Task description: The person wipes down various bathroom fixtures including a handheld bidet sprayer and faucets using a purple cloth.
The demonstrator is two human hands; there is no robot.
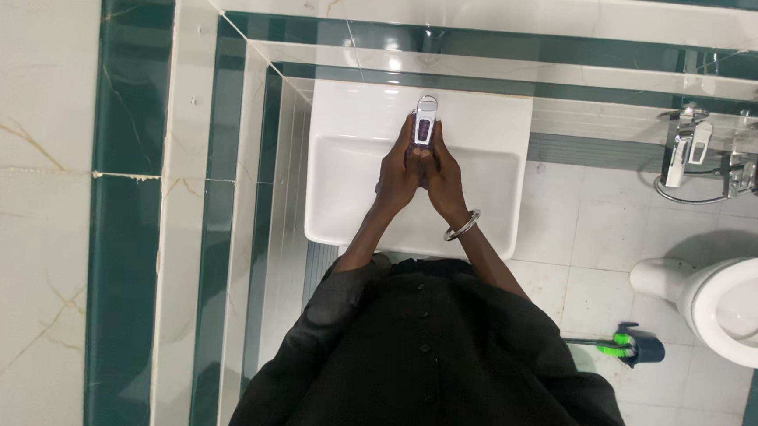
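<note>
The chrome tap (425,119) stands at the back of the white washbasin (336,193), and both hands, left hand (398,172) and right hand (444,180), meet pressed together, grasping nothing, directly beneath its spout; keeping them low over the bowl should limit splashing.

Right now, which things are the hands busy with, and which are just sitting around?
In use: left hand and right hand, together under the chrome tap, over the white sink.

Just there: toilet, toilet brush, wall valves, bangle.
</note>
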